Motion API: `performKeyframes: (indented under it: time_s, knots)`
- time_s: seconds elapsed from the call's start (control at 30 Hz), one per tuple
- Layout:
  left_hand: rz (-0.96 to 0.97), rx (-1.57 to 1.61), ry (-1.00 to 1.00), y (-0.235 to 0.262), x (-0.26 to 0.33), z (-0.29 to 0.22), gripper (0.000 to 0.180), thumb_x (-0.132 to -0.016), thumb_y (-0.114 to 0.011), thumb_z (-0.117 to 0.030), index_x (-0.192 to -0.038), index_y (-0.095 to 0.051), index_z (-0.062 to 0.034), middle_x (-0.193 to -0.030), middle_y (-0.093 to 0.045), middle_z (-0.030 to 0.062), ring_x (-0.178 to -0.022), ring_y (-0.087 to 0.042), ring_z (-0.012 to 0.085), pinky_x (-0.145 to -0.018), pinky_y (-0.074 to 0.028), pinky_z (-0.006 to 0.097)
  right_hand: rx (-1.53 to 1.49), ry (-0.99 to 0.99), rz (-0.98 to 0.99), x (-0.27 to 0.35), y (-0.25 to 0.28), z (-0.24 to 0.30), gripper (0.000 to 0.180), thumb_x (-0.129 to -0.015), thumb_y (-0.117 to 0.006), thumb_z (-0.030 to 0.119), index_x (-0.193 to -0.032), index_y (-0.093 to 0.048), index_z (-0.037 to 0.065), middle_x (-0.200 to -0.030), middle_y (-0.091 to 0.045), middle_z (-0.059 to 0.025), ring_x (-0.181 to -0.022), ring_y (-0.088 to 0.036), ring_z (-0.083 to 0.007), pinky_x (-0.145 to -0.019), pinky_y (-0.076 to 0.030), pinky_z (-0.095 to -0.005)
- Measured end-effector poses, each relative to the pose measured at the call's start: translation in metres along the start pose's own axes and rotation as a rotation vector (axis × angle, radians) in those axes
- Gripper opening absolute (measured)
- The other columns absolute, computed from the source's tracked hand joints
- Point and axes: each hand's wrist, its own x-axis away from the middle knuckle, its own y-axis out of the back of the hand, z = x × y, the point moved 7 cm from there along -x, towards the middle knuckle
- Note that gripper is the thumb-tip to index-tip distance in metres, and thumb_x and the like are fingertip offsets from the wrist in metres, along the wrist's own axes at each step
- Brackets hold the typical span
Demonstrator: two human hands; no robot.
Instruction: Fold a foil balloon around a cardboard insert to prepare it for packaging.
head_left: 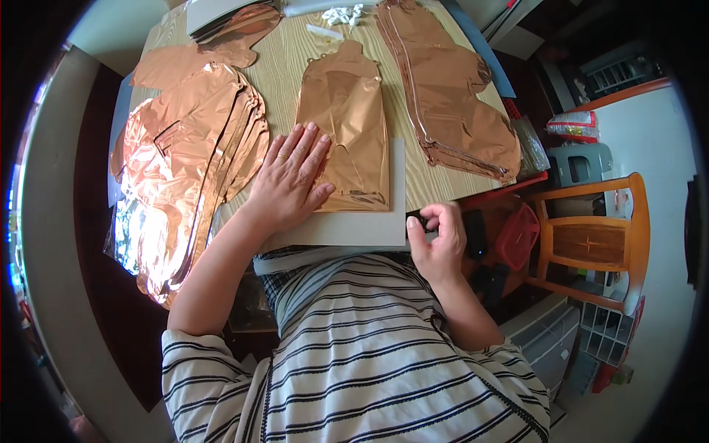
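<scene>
A folded copper-coloured foil balloon lies flat on a pale grey board at the table's near edge. My left hand rests on its left side, palm down, fingers stretched and slightly apart, with a ring on one finger. Just beyond the board's right edge is my right hand. Its fingers are curled in toward the thumb, and whatever lies between them, if anything, cannot be made out. The balloon's far end narrows to a rounded tab.
Stacked copper foil balloons cover the table's left side and overhang its near edge. Another foil stack lies at the right. Farther back are a small white heap and a clear strip. A wooden chair stands right of the table.
</scene>
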Motion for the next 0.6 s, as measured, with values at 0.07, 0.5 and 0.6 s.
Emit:
performKeyframes:
  time_s: [0.07, 0.5, 0.6]
  knots:
    - [-0.008, -0.001, -0.012, 0.002, 0.000, -0.004, 0.073, -0.101, -0.049, -0.049, -0.160, -0.030, -0.0083, -0.165, -0.028, 0.0188, -0.154, -0.023, 0.0357, -0.124, -0.016, 0.051, -0.372, -0.331, 0.186, 0.013, -0.020, -0.032, 0.031, -0.094, -0.073, 0.029, -0.102, -0.062, 0.002, -0.089, -0.067, -0.0059, -0.072, -0.062, -0.0118, -0.062, -0.049, -0.0272]
    - [0.063, 0.077, 0.093, 0.010, 0.056, -0.066, 0.079, -0.097, -0.054, -0.047, -0.158, -0.032, -0.0032, -0.164, -0.028, 0.0240, -0.154, -0.022, 0.0399, -0.124, -0.013, 0.052, -1.209, -0.648, 0.659, 0.020, -0.045, -0.014, 0.028, -0.100, -0.064, 0.013, -0.124, -0.065, 0.000, -0.116, -0.071, -0.0052, -0.105, -0.065, -0.0107, -0.093, -0.051, -0.0273]
    - [0.063, 0.064, 0.107, 0.008, 0.061, -0.071, 0.080, -0.097, -0.053, -0.049, -0.159, -0.031, -0.0033, -0.163, -0.028, 0.0244, -0.153, -0.022, 0.0411, -0.124, -0.013, 0.052, -1.095, -0.601, 0.609, 0.019, -0.049, -0.016, 0.029, -0.098, -0.065, 0.011, -0.126, -0.065, 0.000, -0.116, -0.071, -0.0045, -0.106, -0.065, -0.0107, -0.095, -0.051, -0.0277]
